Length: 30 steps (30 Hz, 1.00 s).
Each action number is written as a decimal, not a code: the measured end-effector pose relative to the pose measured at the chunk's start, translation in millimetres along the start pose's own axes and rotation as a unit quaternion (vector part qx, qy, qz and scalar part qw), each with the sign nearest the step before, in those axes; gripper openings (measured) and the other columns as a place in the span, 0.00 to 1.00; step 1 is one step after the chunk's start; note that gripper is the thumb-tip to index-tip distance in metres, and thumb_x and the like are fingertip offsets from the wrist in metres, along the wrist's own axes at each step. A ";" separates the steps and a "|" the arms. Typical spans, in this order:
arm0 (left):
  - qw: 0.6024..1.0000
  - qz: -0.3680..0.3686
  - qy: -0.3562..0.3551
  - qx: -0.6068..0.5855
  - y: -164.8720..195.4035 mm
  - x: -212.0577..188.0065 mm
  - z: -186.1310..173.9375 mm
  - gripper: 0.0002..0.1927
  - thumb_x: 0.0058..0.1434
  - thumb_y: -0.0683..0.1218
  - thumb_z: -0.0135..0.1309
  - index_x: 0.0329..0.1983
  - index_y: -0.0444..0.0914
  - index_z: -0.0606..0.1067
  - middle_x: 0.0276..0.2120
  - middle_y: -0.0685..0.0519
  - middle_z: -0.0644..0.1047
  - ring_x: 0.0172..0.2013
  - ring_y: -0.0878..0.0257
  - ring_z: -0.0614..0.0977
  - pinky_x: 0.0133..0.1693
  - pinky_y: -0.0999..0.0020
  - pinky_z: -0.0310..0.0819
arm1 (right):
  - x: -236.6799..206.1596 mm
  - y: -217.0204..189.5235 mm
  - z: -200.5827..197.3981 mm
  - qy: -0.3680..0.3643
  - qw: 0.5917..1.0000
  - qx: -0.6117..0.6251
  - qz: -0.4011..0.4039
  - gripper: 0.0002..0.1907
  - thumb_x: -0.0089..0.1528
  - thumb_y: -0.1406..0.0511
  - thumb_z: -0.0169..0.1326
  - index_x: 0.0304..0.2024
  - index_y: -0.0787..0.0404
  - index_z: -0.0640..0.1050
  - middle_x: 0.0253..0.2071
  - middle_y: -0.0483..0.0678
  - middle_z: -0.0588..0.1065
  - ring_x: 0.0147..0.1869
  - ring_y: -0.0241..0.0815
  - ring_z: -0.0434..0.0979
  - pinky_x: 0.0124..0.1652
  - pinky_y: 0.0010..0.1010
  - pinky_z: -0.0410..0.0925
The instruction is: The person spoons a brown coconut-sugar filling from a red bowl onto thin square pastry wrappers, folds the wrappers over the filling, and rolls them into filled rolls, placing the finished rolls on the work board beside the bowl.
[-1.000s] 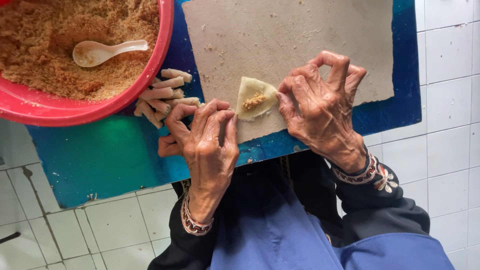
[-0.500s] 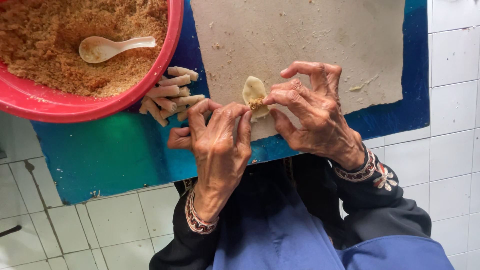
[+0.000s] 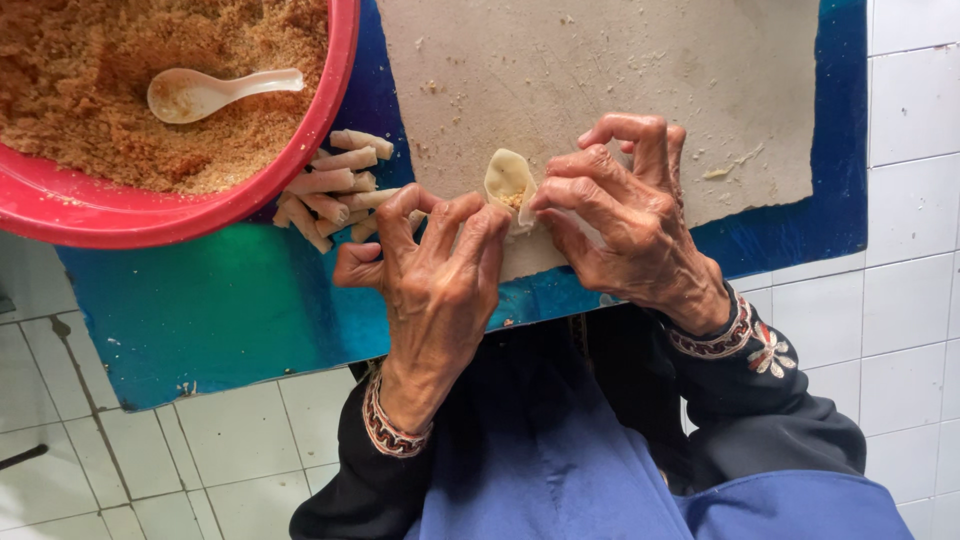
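A small pale dough wrapper (image 3: pixel 508 178) with brown crumbly filling inside is pinched between the fingertips of both hands. My left hand (image 3: pixel 435 280) presses on its lower left edge, and my right hand (image 3: pixel 625 225) grips its right side. The wrapper is half folded over the filling. It lies at the near edge of a beige floured board (image 3: pixel 620 90), which rests on a blue-green mat (image 3: pixel 230 310).
A red bowl (image 3: pixel 200 205) of brown crumb filling with a white spoon (image 3: pixel 215 92) stands at the top left. Several finished rolled pastries (image 3: pixel 335 185) lie heaped beside it. White floor tiles (image 3: pixel 900 300) surround the mat. A blue apron (image 3: pixel 560 480) covers my lap.
The flat wrapper with filling has been folded up. Both hands have closed in on it, fingertips now pinching its edges.
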<state>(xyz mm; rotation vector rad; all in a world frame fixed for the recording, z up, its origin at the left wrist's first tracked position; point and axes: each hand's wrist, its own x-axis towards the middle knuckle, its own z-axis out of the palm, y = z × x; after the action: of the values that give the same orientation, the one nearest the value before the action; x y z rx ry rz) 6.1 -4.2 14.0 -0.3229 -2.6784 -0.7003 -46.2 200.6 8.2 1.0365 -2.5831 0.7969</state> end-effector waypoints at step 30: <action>0.999 0.041 0.016 -0.030 -13.7 0.4 -0.2 0.12 0.61 0.43 0.66 0.47 0.45 0.79 0.46 0.63 0.77 0.52 0.57 0.72 0.50 0.56 0.59 | 8.1 -8.9 -8.4 -0.031 0.983 -0.144 -0.106 0.09 0.69 0.64 0.66 0.52 0.55 0.84 0.49 0.37 0.81 0.64 0.45 0.66 0.57 0.52 0.50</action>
<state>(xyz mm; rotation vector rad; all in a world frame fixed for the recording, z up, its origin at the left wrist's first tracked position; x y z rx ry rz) 1.6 -16.0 8.5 -0.4313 -2.6025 -0.7551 -45.5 195.5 22.0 1.2317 -2.4848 0.3310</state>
